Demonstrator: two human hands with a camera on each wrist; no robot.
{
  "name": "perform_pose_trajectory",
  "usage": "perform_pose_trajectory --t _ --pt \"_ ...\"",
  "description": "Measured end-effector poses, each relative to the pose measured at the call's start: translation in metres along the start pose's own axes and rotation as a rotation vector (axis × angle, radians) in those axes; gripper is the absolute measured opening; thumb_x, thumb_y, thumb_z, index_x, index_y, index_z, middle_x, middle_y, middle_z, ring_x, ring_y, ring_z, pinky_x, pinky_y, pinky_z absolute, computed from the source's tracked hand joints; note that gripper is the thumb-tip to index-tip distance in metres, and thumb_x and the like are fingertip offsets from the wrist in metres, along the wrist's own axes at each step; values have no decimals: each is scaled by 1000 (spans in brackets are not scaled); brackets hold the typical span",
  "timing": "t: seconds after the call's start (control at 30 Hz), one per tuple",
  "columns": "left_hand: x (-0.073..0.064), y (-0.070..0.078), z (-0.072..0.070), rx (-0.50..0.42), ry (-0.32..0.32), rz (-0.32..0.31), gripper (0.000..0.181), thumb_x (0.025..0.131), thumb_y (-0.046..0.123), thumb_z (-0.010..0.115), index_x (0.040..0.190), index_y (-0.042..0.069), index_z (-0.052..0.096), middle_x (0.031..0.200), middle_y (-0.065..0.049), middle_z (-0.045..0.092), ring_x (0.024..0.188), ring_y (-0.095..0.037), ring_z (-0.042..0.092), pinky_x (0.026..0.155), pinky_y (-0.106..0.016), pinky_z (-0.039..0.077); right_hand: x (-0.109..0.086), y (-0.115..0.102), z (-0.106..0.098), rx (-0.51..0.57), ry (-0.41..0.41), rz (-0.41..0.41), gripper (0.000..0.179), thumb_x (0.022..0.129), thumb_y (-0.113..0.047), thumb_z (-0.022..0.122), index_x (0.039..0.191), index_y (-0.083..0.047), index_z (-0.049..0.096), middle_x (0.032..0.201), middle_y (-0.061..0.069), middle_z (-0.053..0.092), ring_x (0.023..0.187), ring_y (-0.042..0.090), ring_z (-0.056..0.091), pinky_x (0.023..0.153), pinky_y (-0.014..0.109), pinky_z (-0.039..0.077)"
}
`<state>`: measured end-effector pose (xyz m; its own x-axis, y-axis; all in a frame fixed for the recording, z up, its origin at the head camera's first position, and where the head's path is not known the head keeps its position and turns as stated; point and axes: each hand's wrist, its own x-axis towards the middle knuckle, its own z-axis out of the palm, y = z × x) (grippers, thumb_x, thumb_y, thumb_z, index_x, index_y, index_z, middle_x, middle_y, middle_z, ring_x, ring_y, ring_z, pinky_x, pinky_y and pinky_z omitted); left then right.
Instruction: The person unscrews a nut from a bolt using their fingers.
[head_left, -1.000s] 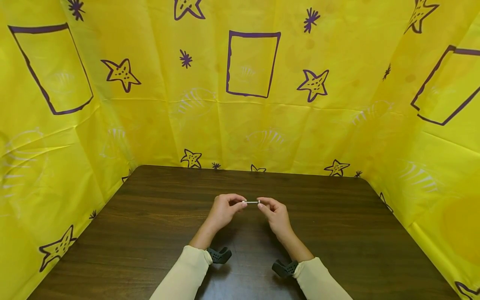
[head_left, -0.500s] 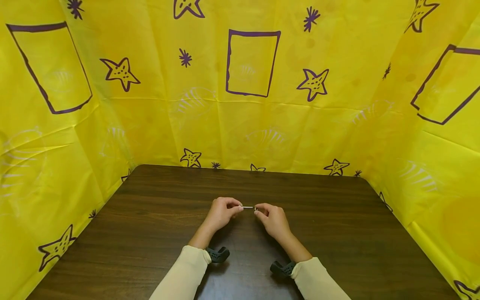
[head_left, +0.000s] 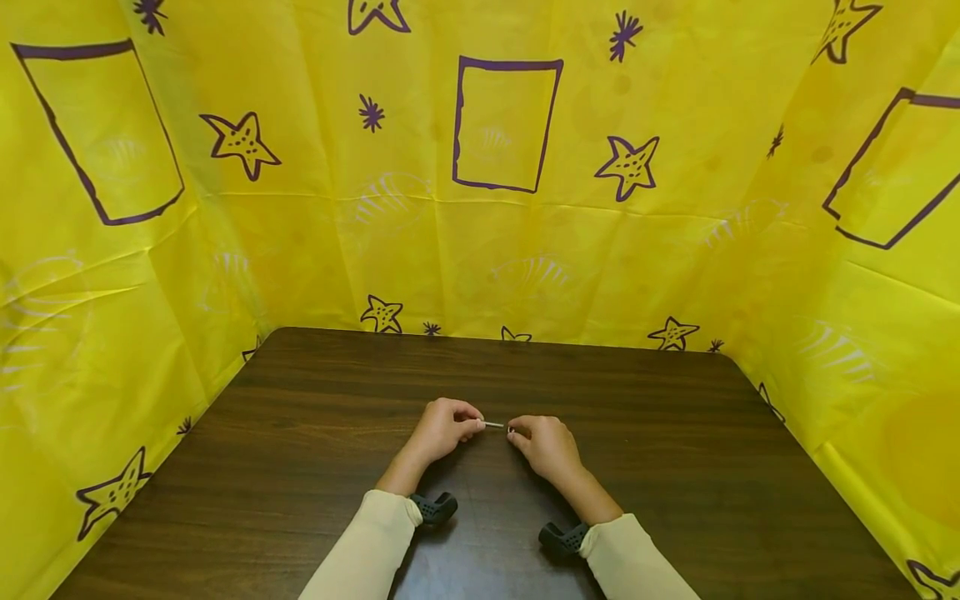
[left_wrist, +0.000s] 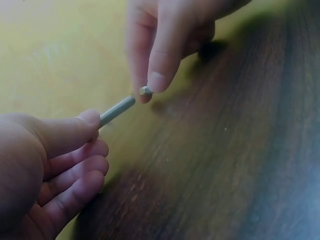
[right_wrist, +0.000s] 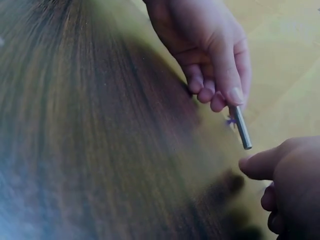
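Over the middle of the table, my left hand (head_left: 441,429) pinches a silver bolt (left_wrist: 117,112) between thumb and forefinger. Its threaded shank points toward the right hand, and its other end is hidden in the fingers. My right hand (head_left: 551,446) pinches a small silver hex nut (left_wrist: 145,90) between thumb and fingertip, facing the bolt's free end with a narrow gap between them. In the right wrist view the shank (right_wrist: 242,129) sticks out below the left thumb, while the right thumb hides the nut.
The dark wood-grain table (head_left: 337,375) lies under both hands. Yellow cloth (head_left: 495,242) printed with purple stars and frames encloses its back and sides. Each wrist wears a dark strap mount, such as the left one (head_left: 435,508).
The nut was at the bolt's tip a second ago; now the right hand holds it just off the end. Both hands have come slightly lower and nearer the body.
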<state>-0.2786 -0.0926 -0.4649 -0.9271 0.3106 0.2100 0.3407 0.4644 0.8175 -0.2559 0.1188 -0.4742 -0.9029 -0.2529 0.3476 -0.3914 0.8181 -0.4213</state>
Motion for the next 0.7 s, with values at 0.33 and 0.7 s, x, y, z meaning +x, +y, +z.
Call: perform_pose_trajectory --t 0.33,0.7 --pt "-2 0 1 118 3 37 4 84 19 78 84 15 76 79 9 69 72 -10 60 66 -29 49 -1 -1 0 -26 -36 13 19 86 -27 75 102 -19 78 98 0 73 89 25 69 63 41 52" --pt "-1 -2 0 217 -16 89 5 81 12 79 83 10 75 69 8 61 63 -7 53 59 -26 45 0 -2 -1 -36 -23 35 18 85 -28 75 101 -21 79 98 -1 73 91 25 69 65 43 52"
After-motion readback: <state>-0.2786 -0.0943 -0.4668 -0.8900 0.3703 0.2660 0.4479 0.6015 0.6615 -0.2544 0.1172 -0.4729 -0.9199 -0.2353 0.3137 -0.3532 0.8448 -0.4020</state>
